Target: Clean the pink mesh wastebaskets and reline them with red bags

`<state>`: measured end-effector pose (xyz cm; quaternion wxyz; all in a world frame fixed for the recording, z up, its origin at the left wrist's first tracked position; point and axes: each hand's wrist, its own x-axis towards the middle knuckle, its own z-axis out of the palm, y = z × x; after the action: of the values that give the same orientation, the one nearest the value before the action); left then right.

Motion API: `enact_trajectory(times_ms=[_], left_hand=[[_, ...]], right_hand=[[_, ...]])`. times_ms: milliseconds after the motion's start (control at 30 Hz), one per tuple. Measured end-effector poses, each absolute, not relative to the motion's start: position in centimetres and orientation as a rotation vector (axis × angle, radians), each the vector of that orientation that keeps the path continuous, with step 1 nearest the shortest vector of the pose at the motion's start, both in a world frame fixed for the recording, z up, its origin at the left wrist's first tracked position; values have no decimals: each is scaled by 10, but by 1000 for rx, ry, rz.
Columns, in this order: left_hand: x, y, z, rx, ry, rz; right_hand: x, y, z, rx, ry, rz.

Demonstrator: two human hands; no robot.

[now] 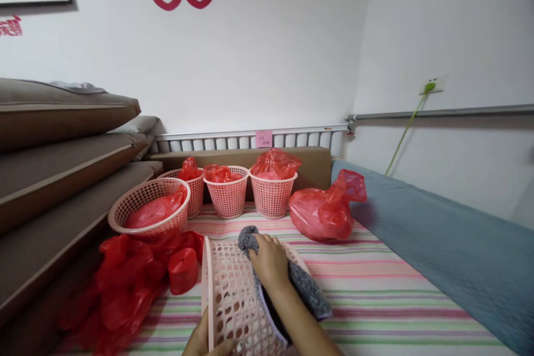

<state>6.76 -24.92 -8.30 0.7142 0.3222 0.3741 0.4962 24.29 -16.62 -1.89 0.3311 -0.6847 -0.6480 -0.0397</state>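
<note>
A pink lattice plastic basket [233,295] lies on its side low in the view, its rim toward the left. My left hand [211,342] grips that rim at the bottom edge of the picture, with the fingers partly cut off. My right hand [269,261] is closed on a grey cloth [306,289] with a purple edge and presses it against the basket's outer side. Part of the cloth bunches up beyond my fingers, and the rest hangs under my forearm.
Several pink baskets with red plastic bags inside, one basket [227,200] among them, stand toward the radiator [242,141]. A tied red bag [323,211] sits to the right. Left are a roll of red bags [182,271], loose red bags [120,283] and stacked cushions [62,172].
</note>
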Motion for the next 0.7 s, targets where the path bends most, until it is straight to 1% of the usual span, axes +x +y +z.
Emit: enact_trajectory(times_ms=[167, 267, 367, 467, 533, 600, 700], left_hand=[[85, -237, -20, 756, 818, 1120], [95, -232, -4, 808, 800, 1109], [99, -229, -19, 864, 764, 1124], [95, -226, -53, 924, 819, 1195], [89, -225, -75, 952, 850, 1174], [83, -225, -91, 946, 832, 1119], [78, -228, -103, 916, 755, 1066]], right_hand=[[247, -188, -24, -1612, -1629, -103], [255, -204, -31, -1528, -1614, -141], [265, -217, -43, -1504, -1620, -193], [269, -226, -60, -1504, -1641, -233], [267, -230, -70, -1509, -1651, -252], [262, -231, -72, -1530, -1660, -235], [256, -222, -59, -1602, -1655, -146]])
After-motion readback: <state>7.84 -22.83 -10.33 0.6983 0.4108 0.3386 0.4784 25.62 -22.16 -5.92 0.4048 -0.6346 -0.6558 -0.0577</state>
